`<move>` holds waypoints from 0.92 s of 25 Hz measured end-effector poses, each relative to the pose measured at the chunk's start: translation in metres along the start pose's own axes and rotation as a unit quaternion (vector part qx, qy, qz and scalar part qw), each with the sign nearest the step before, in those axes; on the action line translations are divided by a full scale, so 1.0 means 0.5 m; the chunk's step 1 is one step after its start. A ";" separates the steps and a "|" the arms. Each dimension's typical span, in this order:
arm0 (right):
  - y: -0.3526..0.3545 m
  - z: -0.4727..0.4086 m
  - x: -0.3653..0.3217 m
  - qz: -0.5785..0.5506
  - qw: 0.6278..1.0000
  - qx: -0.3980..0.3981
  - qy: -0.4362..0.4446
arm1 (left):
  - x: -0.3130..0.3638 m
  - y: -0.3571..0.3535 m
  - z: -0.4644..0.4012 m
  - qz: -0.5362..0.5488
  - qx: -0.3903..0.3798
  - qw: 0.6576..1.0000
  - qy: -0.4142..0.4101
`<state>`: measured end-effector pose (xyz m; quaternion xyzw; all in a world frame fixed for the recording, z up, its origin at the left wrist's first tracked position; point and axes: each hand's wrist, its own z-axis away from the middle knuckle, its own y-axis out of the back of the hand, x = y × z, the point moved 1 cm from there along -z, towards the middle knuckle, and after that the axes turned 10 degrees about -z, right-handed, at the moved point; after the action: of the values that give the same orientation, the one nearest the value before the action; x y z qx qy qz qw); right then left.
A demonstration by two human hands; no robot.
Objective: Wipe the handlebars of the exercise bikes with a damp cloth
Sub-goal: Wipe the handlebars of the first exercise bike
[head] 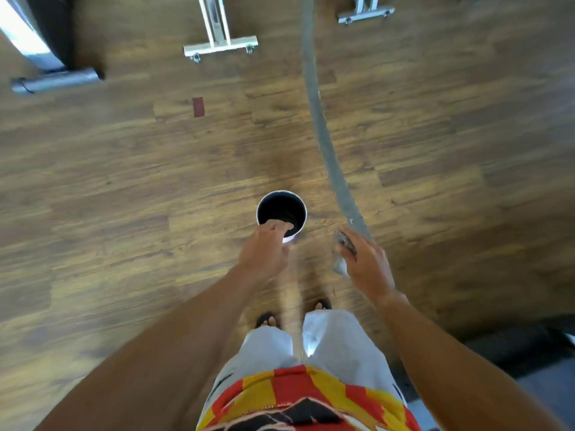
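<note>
I look straight down at a wooden floor. My left hand [264, 250] grips the near rim of a round cup [281, 209] with a dark inside and a white rim, holding it above the floor. My right hand [365, 265] holds a small crumpled grey cloth [343, 244], its fingers curled round it, to the right of the cup. No handlebars are in view.
Silver metal feet of gym machines stand at the top: one base [221, 48] in the middle, another base [365, 15] to the right, a tube foot [56, 80] at the left. A grey strip [323, 135] runs down the floor. A dark mat [513, 343] lies at the right.
</note>
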<state>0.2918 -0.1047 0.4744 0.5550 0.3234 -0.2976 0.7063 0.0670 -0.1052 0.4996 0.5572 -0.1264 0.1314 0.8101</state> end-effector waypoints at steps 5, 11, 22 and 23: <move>0.065 0.067 0.048 -0.040 0.994 0.088 -0.052 | 0.063 -0.025 -0.016 -0.065 -0.050 0.994 -0.072; 0.199 0.042 0.148 -0.085 0.982 0.143 -0.091 | 0.221 -0.051 -0.126 -0.089 -0.061 0.987 -0.115; 0.482 -0.084 0.342 -0.083 0.965 0.219 -0.122 | 0.548 -0.111 -0.374 -0.112 -0.119 0.963 -0.215; 0.498 -0.094 0.355 -0.085 0.960 0.230 -0.138 | 0.573 -0.117 -0.408 -0.116 -0.124 0.959 -0.226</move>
<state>0.5888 -0.0181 0.4736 0.6266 0.1920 -0.4965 0.5692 0.3669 0.0865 0.4787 0.4786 -0.2558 -0.1090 0.8328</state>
